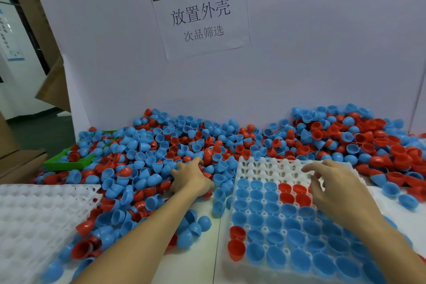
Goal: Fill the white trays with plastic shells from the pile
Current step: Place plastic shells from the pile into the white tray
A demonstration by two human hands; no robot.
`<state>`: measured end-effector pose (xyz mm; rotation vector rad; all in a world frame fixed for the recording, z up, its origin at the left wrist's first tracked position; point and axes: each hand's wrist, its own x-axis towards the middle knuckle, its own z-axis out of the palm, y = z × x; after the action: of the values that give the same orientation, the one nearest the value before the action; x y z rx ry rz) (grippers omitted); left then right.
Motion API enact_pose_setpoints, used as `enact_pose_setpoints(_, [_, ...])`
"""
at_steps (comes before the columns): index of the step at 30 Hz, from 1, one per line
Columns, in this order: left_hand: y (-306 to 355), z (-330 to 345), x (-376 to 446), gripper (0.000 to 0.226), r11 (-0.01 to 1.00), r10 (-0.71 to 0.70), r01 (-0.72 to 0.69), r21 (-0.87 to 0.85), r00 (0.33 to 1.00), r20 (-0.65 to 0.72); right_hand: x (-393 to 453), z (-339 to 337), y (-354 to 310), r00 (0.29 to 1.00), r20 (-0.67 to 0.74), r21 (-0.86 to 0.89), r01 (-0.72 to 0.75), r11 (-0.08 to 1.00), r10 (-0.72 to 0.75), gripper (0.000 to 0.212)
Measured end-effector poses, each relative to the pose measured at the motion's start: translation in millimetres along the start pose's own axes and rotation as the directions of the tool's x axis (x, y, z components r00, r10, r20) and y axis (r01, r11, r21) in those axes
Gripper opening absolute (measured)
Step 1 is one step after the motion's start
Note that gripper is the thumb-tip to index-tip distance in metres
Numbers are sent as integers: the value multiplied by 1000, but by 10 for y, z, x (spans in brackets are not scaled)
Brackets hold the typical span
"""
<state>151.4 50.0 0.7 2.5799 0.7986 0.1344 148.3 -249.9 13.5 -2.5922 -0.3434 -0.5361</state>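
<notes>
A big pile of blue and red plastic shells (161, 145) lies along the white back wall. In front of it on the right sits a white tray (265, 168); most of its near cups hold blue shells (272, 223), with a few red shells (290, 193), while its two far rows are bare. My right hand (334, 187) hovers over the tray's far right part, fingers loosely curled, and I see nothing in it. My left hand (191, 177) rests palm down on the pile just left of the tray, its fingers reaching among the shells.
An empty white tray (34, 219) lies at the near left, partly ringed by loose shells. A green tray (69, 163) sits half buried at the pile's far left. A paper sign (200, 16) hangs on the wall. Cardboard boxes (13, 145) stand at the left.
</notes>
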Motion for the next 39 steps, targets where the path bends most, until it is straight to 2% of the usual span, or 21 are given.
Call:
enact_pose_setpoints(3, [-68, -79, 52, 29, 977, 27, -44, -209, 996, -81, 6, 1, 8, 1000, -5, 10, 2, 1000, -2, 28])
enact_pose_setpoints(6, [-175, -190, 97, 12, 890, -2, -62, -452, 990, -141, 8, 4, 6, 1000, -18, 11, 8, 1000, -8, 28])
enact_pose_setpoints(9, [-269, -297, 109, 18, 722, -63, -25, -692, 993, -101, 10, 8, 6, 1000, -20, 11, 5, 1000, -5, 28])
enact_pose_setpoints(13, [-330, -390, 73, 27, 448, -131, 55, -893, 991, -5, 13, 18, 12, 1000, -18, 24, 9, 1000, -9, 27])
enact_pose_setpoints(15, [-336, -422, 47, 22, 281, -155, 129, -951, 984, 88, 19, 25, 13, 1000, -15, 26, 6, 1000, -6, 27])
enact_pose_setpoints(21, [-246, -402, -40, 10, -75, -205, 188, -979, 958, 199, 9, 31, -9, 1000, 4, 38, 9, 999, -9, 27])
enact_pose_setpoints(24, [-165, -366, -143, 10, -216, -128, 225, -950, 958, 257, -1, 25, -18, 1000, 10, 56, 15, 998, -15, 27])
enact_pose_setpoints(28, [16, -244, -366, 19, -233, 42, 246, -941, 969, 243, -5, 36, -54, 999, 8, 180, 43, 983, -45, 24])
enact_pose_setpoints(31, [170, -146, -510, 15, -206, 148, 213, -955, 972, 184, -30, 64, -169, 997, -20, 340, 81, 937, -79, 24])
enact_pose_setpoints(33, [257, -79, -580, 13, -178, 164, 197, -964, 972, 168, -76, 88, -290, 993, -39, 460, 114, 881, -108, 25])
enact_pose_setpoints(36, [379, 0, -708, 23, -160, 194, 201, -967, 966, 169, -167, 105, -502, 985, -72, 636, 167, 753, -158, 26])
enact_pose_setpoints(39, [439, 52, -856, 29, -117, 197, 151, -982, 972, 126, -267, 92, -696, 975, -81, 750, 197, 631, -209, 16])
